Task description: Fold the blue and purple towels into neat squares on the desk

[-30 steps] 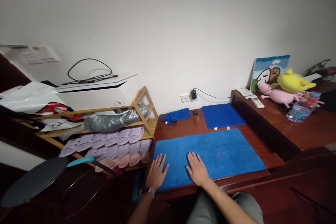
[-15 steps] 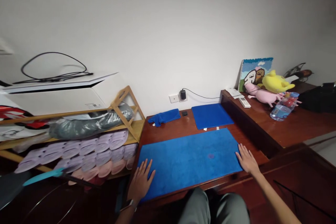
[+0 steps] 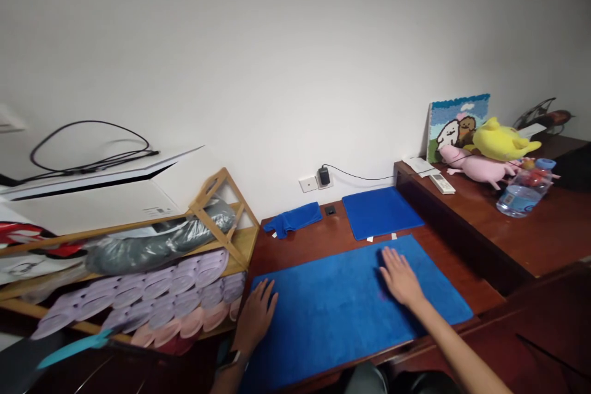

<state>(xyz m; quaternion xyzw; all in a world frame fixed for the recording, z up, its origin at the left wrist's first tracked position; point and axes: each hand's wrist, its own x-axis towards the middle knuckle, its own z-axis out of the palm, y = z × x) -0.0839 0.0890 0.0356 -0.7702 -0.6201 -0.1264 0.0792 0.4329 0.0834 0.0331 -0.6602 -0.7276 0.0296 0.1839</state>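
Note:
A blue cloth (image 3: 332, 314) is spread flat over the front of the brown wooden table (image 3: 302, 246). My left hand (image 3: 256, 317) rests at its left edge, palm down, fingers apart and holding nothing. Over the cloth's right half is my right hand (image 3: 401, 277), also palm down with spread fingers and nothing in it; whether it touches the cloth is hard to tell. Behind lie a folded darker blue cloth (image 3: 381, 212) and a smaller crumpled blue cloth (image 3: 295, 218).
On the left, a wooden rack (image 3: 219, 197) holds lilac and pink slippers and a white box (image 3: 96, 200). The raised surface at right carries a remote (image 3: 442, 183), plush toys (image 3: 501, 140) and a water bottle (image 3: 521, 194). A black plug (image 3: 324, 176) sits in the wall.
My right hand has moved left from the cloth's right edge onto its right half. My left hand stays by the left edge. The view has shifted and tilted slightly.

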